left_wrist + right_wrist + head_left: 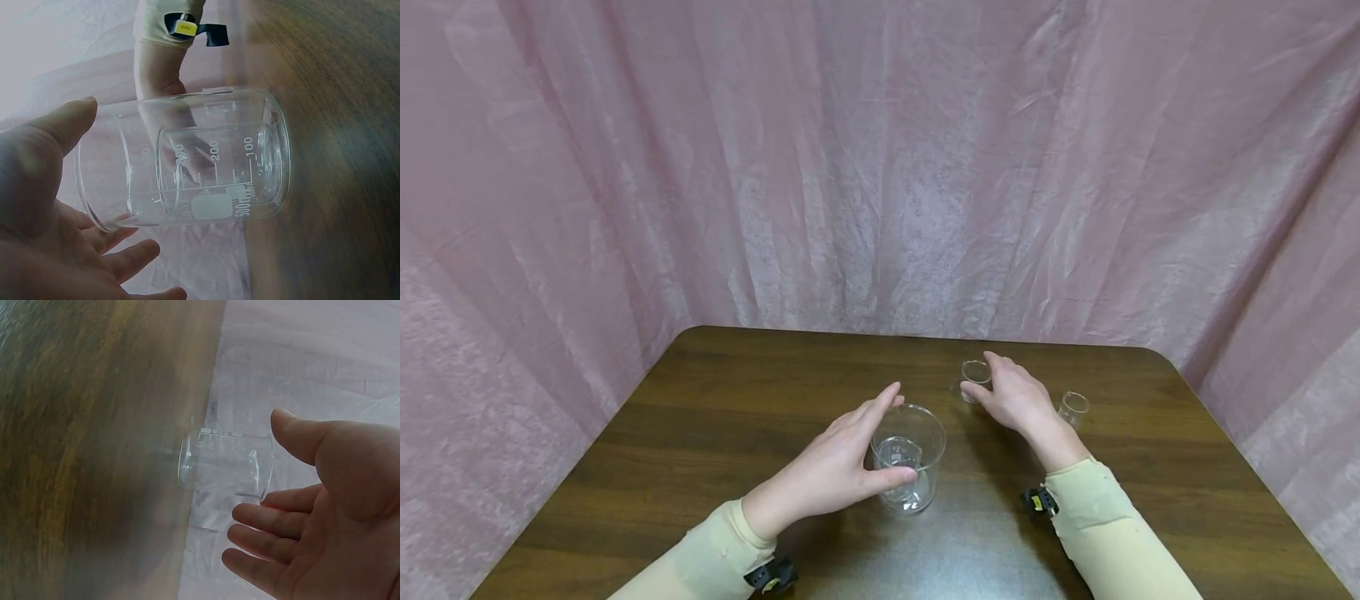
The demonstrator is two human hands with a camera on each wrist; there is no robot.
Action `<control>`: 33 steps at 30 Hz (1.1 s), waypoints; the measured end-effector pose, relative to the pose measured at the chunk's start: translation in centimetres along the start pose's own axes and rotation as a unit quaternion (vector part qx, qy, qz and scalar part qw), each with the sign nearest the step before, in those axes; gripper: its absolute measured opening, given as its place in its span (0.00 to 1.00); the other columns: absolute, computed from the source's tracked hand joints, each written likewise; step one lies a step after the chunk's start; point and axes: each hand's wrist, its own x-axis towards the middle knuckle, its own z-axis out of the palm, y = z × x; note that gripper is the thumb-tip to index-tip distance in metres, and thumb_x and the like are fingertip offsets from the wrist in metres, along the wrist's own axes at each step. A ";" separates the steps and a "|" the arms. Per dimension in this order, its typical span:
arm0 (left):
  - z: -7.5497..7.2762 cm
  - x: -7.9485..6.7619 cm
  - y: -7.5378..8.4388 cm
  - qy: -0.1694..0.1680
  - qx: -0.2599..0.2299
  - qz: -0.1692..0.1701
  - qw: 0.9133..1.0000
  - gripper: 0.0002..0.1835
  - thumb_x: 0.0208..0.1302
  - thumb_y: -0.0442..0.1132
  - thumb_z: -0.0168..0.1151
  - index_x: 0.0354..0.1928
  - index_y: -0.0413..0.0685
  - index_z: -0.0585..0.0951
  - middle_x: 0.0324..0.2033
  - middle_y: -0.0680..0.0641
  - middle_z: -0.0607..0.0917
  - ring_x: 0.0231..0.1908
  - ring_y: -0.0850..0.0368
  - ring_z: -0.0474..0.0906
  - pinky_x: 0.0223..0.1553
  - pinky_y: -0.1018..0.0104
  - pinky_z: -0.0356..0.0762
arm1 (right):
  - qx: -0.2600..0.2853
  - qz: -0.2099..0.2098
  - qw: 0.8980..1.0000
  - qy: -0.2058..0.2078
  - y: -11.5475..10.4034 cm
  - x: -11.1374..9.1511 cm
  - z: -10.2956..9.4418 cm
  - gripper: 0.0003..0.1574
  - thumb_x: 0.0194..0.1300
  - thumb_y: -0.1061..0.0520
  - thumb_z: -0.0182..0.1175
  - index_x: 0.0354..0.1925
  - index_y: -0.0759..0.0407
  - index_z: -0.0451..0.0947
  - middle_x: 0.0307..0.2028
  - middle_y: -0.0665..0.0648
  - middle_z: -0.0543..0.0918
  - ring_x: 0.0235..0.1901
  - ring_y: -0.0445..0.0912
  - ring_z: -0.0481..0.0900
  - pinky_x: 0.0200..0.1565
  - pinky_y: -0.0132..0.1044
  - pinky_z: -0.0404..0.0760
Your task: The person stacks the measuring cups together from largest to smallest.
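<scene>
A large clear glass beaker [931,467] with white markings stands upright on the table, and a smaller beaker [895,454] sits inside it. My left hand [831,471] is beside its rim, fingers extended along the far side and thumb across the near side. In the left wrist view the thumb and fingers spread about the mouth of the large beaker [212,112]. Farther back, a small beaker [976,371] stands between the spread thumb and fingers of my right hand [1018,398]. The right wrist view shows that small beaker [225,462] just beyond the fingertips.
Another small glass beaker [1074,404] stands right of my right hand, partly hidden by the wrist. The brown wooden table [715,400] has rounded back corners. Behind it hangs a pink curtain [880,167].
</scene>
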 end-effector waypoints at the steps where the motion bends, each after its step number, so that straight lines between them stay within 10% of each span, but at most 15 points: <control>1: 0.0 0.0 0.0 0.000 0.000 0.000 1.000 0.60 0.70 0.65 0.74 0.91 0.52 0.51 0.80 0.50 0.72 0.78 0.42 0.68 0.77 0.37 0.65 | -0.001 0.000 1.000 0.001 0.0 0.0 0.0 0.50 0.82 0.38 0.62 0.82 0.71 0.62 0.76 0.78 0.70 0.76 0.71 0.68 0.73 0.67 0.69; 33: 0.2 0.1 -0.1 0.001 0.003 0.005 1.000 0.59 0.70 0.64 0.75 0.90 0.52 0.51 0.81 0.49 0.71 0.78 0.41 0.69 0.77 0.36 0.65 | 0.005 0.005 1.000 0.027 0.6 0.6 1.0 0.42 0.82 0.38 0.63 0.75 0.68 0.73 0.68 0.74 0.79 0.70 0.68 0.76 0.67 0.66 0.76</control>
